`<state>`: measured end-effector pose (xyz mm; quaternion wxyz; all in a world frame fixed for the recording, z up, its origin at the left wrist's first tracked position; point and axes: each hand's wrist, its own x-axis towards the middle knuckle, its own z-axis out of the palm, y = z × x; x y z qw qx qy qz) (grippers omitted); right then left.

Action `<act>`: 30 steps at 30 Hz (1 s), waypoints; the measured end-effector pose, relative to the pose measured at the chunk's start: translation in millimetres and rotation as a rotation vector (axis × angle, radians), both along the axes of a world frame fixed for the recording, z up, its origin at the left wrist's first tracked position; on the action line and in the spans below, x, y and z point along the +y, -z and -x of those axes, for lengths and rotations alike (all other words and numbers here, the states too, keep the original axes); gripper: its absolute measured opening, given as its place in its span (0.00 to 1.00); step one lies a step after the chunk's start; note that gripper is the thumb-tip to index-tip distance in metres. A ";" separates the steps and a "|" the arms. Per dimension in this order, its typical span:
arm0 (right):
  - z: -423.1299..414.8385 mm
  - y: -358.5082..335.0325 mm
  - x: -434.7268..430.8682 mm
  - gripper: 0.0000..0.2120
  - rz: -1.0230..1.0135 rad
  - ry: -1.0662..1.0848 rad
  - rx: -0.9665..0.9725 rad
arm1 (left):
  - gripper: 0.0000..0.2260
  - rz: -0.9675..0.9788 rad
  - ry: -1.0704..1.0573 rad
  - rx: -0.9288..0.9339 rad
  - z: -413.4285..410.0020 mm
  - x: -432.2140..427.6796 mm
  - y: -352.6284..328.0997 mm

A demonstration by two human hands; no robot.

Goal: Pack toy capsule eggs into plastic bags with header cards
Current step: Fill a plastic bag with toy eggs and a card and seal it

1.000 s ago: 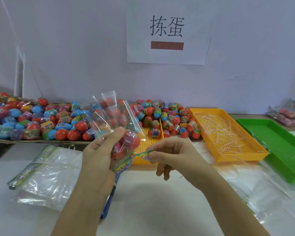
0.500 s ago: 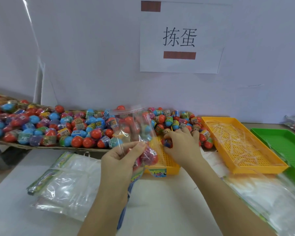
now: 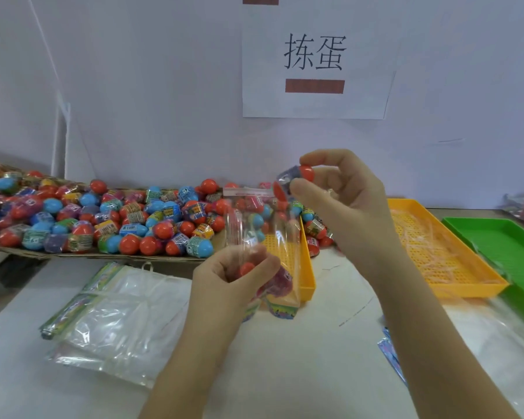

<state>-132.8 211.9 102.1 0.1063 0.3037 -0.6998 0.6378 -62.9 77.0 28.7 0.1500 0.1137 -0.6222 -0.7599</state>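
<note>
My left hand (image 3: 224,282) grips a clear plastic bag (image 3: 263,234) held upright, its header card (image 3: 280,309) at the bottom and its mouth on top. A pink capsule egg (image 3: 277,282) and a red one lie inside the bag near my fingers. My right hand (image 3: 345,204) pinches a red and purple capsule egg (image 3: 298,175) just above the right side of the bag's mouth. A big pile of red and blue capsule eggs (image 3: 103,219) lies on cardboard at the left.
More eggs sit in a yellow tray (image 3: 307,267) behind the bag. A second yellow tray (image 3: 442,255) holds thin plastic strips, with a green tray (image 3: 502,243) to its right. Stacks of empty bags (image 3: 112,325) lie at the left and at the right front.
My right hand rose from the yellow tray with an egg and brought it to the bag's mouth. The left hand kept the bag upright; the camera tilted slightly.
</note>
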 end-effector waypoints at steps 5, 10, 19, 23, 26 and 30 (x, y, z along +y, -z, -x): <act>-1.9 5.0 -4.1 0.11 -0.214 0.145 0.073 | 0.23 0.091 0.010 0.053 -0.3 4.0 2.6; -1.2 5.7 -3.9 0.08 -0.399 0.271 0.245 | 0.23 0.142 0.013 0.091 -3.7 6.2 3.0; -2.1 6.7 -6.3 0.08 -0.427 0.213 0.275 | 0.25 0.058 0.083 0.142 -3.6 7.9 3.5; -1.6 3.2 -1.2 0.03 -0.163 0.246 0.257 | 0.27 -0.081 0.124 0.118 -1.0 6.8 4.3; 6.2 -3.4 14.4 0.21 -0.051 0.081 -0.011 | 0.24 -0.183 0.126 0.133 0.1 3.8 2.5; 8.3 13.8 32.9 0.17 -0.350 -0.283 -0.353 | 0.23 -0.224 0.149 0.165 -0.6 1.2 -0.5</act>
